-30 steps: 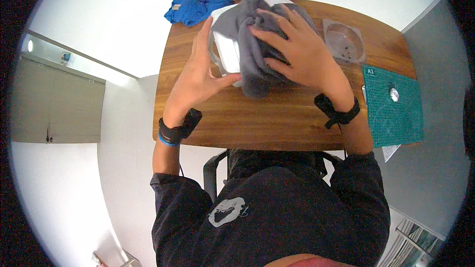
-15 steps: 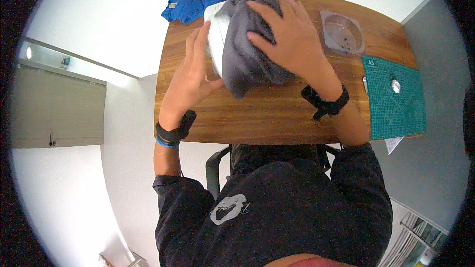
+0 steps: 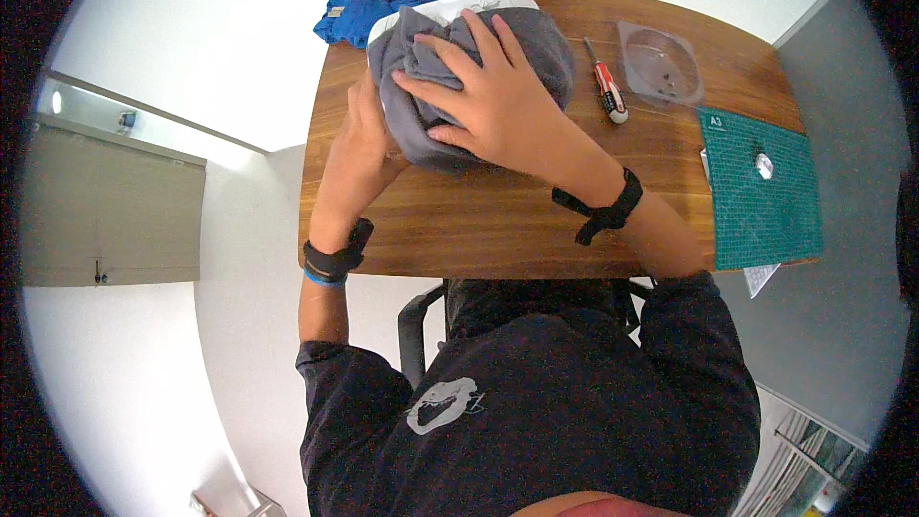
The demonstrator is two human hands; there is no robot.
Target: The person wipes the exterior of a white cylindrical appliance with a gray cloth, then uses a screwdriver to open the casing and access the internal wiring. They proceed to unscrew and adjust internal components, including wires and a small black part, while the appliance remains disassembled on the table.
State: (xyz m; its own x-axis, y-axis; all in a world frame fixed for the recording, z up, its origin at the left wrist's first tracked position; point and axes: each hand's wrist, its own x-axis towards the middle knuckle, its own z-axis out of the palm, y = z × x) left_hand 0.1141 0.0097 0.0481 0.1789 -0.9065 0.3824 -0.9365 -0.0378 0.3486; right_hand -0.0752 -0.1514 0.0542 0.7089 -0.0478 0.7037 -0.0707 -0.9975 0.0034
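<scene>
A grey cloth [image 3: 536, 48] lies bunched over a white box-like container [image 3: 450, 8] at the far left of the wooden table [image 3: 498, 220]. My right hand [image 3: 479, 101] presses flat on top of the cloth, fingers spread toward the left. At the cloth's left side, my left hand [image 3: 364, 134] is tucked against it and against the container's side, its fingers hidden under the fabric. A blue cloth [image 3: 369, 8] lies crumpled past the container at the table's far left corner.
A red-handled screwdriver [image 3: 607, 94] lies right of the grey cloth. Beyond it sits a clear round plastic lid [image 3: 661, 62]. A green cutting mat [image 3: 761, 187] with a small round object on it covers the table's right end.
The grey cloth and both hands have shifted left and farther away, uncovering the screwdriver. My right hand has flattened on top of the cloth.
</scene>
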